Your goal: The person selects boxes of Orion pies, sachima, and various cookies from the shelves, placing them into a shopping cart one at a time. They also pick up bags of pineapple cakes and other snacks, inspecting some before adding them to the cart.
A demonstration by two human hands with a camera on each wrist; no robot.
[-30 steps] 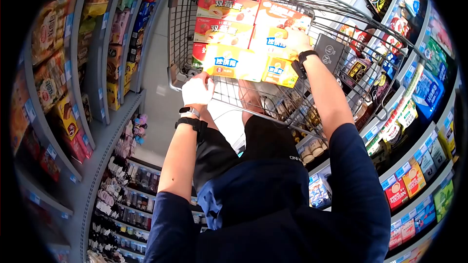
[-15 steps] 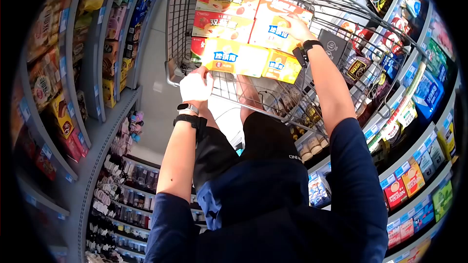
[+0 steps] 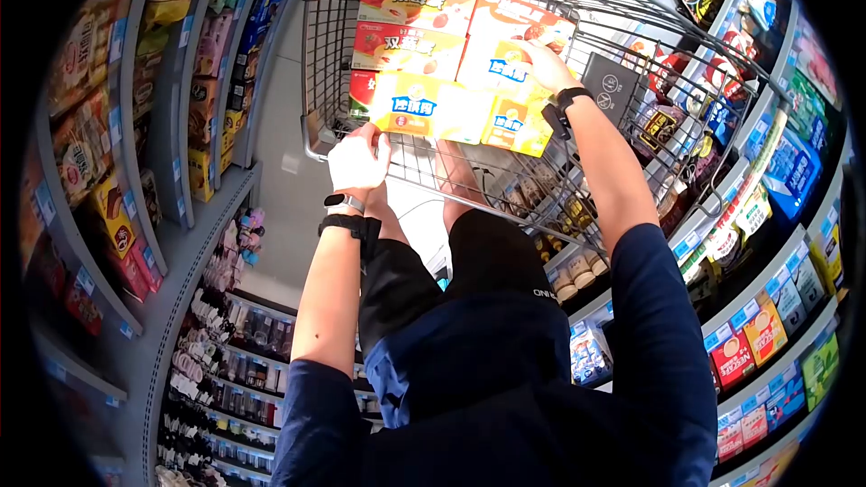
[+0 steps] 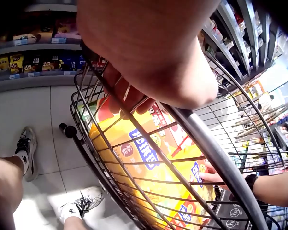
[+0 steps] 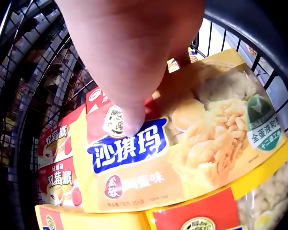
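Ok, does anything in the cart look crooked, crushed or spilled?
Nothing stands out. The yellow snack bag under the right hand looks intact, the red boxes lie stacked flat in the cart, and the left hand grips the rim.

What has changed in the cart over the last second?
The right hand slid its yellow snack pack slightly further into the shopping cart, and it still holds the pack. The left hand kept gripping the cart's rim. The red boxes stayed stacked.

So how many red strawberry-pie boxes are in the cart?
3 show: one at the cart's far left corner, one just nearer, and a third's red end beside the yellow packs. More may be hidden.
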